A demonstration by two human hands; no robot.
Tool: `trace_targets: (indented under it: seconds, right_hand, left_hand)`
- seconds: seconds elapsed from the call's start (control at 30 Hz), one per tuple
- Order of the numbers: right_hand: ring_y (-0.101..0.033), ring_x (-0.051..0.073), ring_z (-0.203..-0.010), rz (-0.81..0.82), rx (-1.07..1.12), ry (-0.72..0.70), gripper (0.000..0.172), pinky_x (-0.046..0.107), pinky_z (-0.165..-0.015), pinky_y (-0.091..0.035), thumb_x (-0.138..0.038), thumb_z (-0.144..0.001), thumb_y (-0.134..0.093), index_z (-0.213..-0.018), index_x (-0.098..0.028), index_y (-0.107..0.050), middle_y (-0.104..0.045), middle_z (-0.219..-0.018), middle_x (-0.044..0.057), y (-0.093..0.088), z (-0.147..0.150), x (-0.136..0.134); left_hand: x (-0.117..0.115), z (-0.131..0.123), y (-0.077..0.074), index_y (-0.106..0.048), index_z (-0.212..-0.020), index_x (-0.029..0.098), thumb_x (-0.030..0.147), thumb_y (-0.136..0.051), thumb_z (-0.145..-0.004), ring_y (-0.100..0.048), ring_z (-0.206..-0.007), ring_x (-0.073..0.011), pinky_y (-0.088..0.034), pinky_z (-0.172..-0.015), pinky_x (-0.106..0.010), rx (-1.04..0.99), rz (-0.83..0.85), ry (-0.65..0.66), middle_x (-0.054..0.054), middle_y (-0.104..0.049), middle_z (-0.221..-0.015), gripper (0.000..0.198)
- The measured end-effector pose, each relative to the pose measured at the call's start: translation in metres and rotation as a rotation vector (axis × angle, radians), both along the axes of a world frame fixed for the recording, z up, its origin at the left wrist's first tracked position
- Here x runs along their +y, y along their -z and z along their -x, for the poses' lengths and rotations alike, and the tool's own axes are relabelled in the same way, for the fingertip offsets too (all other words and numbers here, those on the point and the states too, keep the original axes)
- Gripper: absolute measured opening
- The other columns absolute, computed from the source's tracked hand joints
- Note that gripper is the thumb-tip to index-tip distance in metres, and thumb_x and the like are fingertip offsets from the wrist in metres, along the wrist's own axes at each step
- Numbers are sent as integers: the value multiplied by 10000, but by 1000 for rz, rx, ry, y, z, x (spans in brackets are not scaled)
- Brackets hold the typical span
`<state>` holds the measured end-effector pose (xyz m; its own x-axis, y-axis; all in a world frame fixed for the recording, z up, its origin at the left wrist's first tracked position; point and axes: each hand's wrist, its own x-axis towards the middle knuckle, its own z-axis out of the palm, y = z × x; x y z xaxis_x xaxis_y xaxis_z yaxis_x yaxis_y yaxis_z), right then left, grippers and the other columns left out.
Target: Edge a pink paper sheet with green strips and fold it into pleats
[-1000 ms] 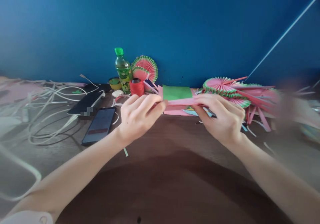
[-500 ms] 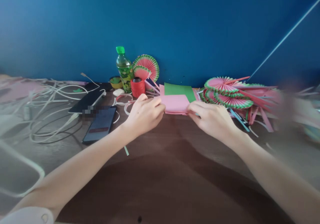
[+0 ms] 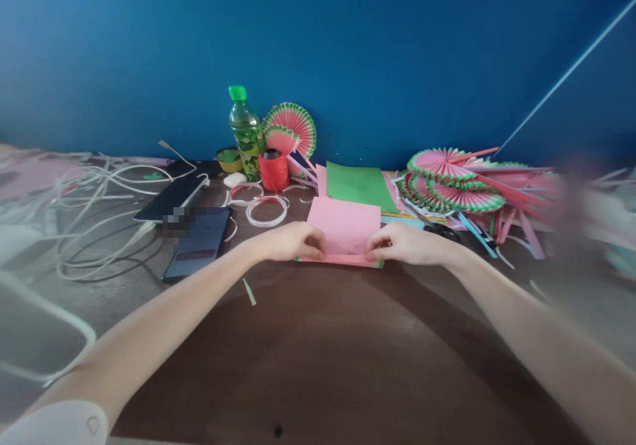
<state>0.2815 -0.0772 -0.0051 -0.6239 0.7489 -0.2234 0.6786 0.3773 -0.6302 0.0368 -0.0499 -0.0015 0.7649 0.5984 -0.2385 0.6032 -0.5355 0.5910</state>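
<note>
A pink paper sheet lies on the dark table with its near edge folded into a narrow strip; bits of green show beneath the two near corners. My left hand pinches the near-left part of the sheet, fingers curled round the fold. On the near-right part, my right hand grips the same fold between thumb and fingers. Just behind the sheet, a green paper sheet rests on more pink paper.
Pleated paper fans are heaped at the right, near scissors. Behind the left hand stand a bottle, a red spool and a roll of white tape. A phone and tangled white cables lie at the left.
Both hands have come down and nearer with the pink paper. It was a raised, folded-over shape in front of the green sheet; now it lies flatter, its broad face showing.
</note>
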Motion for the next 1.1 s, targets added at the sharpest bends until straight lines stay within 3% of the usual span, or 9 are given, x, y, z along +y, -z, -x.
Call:
trace_targets:
  seconds: [0.17, 0.4, 0.63, 1.1]
  right_hand:
    - [-483, 124, -630, 97, 63, 17, 209, 238, -580, -332, -356, -728, -554, -710, -156, -611, -585, -670, -8, 4, 2, 0]
    - [-445, 108, -604, 83, 63, -5, 194, 234, -570, -316, -342, -727, -552, -667, -161, -592, -539, -626, -31, 9, 2, 0]
    - [-447, 113, -608, 114, 10, -16, 273, 236, -550, -304, -428, -714, -569, -686, -159, -605, -557, -646, -19, 12, 0, 2]
    - [-453, 102, -570, 173, 33, -23, 199, 228, -527, -302, -351, -690, -594, -647, -157, -586, -548, -603, -24, 6, 4, -3]
  left_hand:
    - [4, 2, 3, -611, -798, 161, 324, -560, -748, -538, -695, -111, -361, -645, -212, -24, 2, -12, 9, -637, -772, 178]
    - [8, 6, 4, -620, -829, 171, 312, -545, -758, -549, -715, -113, -360, -648, -212, 9, 23, 35, 9, -646, -807, 175]
    - [3, 2, 1, -622, -786, 167, 284, -528, -776, -537, -673, -100, -348, -629, -201, 55, -34, 86, 17, -636, -758, 151]
    - [1, 1, 6, -587, -776, 189, 291, -538, -784, -536, -688, -117, -321, -609, -213, 78, -200, 99, 13, -629, -772, 114]
